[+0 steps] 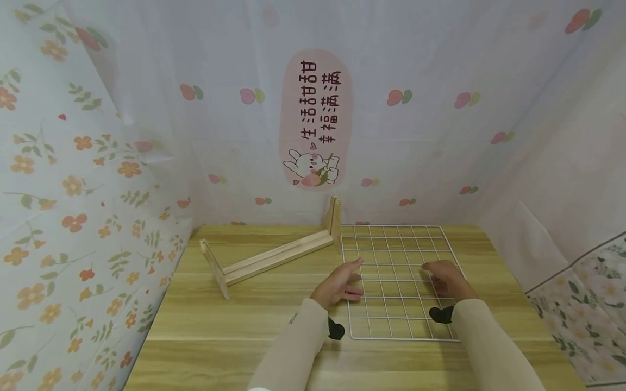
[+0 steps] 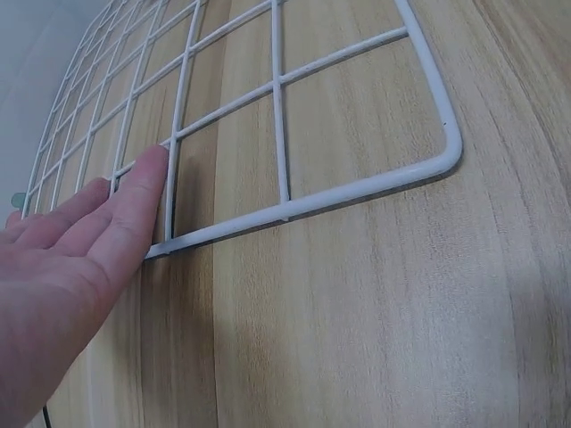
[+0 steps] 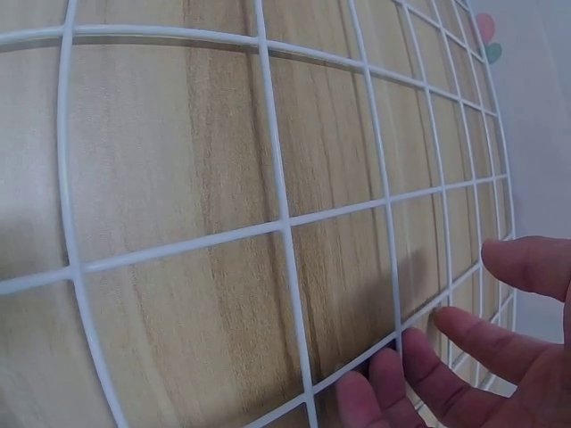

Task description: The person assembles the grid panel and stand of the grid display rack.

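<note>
White wire grid (image 3: 284, 225) | left hand (image 1: 340, 283) unclenched, fingers straight | right hand (image 1: 449, 279) unclenched, loosely bent (thumb apart)

Wood-grain table (image 1: 210, 347); pale rabbit-printed sheet (image 1: 230, 144) behind; orange-flowered sheet (image 1: 98, 217) at left.

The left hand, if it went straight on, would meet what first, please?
The left hand would probably first meet the white wire grid, which lies by the fingertips; whether they touch is hard to judge.

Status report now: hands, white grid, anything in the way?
Left hand at left edge of white grid, right hand at its right side. Grid lies on table. Wooden stand close to its far left corner, might obstruct.
</note>
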`<state>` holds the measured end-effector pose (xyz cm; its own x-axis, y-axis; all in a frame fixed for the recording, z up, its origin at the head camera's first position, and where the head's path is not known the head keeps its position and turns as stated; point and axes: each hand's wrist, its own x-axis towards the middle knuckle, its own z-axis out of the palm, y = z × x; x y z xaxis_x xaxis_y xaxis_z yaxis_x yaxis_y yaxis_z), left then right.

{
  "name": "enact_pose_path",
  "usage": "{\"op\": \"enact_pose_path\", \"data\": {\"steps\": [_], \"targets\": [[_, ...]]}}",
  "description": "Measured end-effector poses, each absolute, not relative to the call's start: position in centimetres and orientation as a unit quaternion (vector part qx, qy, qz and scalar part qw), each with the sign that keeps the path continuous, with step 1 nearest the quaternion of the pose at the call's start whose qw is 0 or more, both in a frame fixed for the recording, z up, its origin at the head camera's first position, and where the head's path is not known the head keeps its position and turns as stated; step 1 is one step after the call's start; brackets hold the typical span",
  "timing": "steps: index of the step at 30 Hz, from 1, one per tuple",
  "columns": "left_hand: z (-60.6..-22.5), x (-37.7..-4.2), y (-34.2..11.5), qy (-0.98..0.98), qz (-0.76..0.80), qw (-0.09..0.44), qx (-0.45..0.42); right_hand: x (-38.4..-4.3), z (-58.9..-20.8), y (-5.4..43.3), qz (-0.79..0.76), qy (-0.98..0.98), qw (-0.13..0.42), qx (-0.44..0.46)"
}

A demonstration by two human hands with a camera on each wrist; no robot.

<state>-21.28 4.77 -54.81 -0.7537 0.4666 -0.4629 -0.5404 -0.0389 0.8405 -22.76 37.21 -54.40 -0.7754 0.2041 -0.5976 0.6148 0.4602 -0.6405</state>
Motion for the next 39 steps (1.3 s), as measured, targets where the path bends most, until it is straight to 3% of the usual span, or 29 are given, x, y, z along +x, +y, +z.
{"op": "enact_pose_path", "data": {"steps": [28, 39], "targets": [[-55.4, -21.6, 5.1, 0.6, 0.719, 0.349, -0.028, -22.5, -53.8, 37.7, -0.526, 0.784, 0.217, 0.25], [-55.5, -21.8, 5.1, 0.601, 0.723, 0.338, -0.028, -22.3, -53.1, 38.0, -0.544, 0.768, 0.238, 0.24]]}}
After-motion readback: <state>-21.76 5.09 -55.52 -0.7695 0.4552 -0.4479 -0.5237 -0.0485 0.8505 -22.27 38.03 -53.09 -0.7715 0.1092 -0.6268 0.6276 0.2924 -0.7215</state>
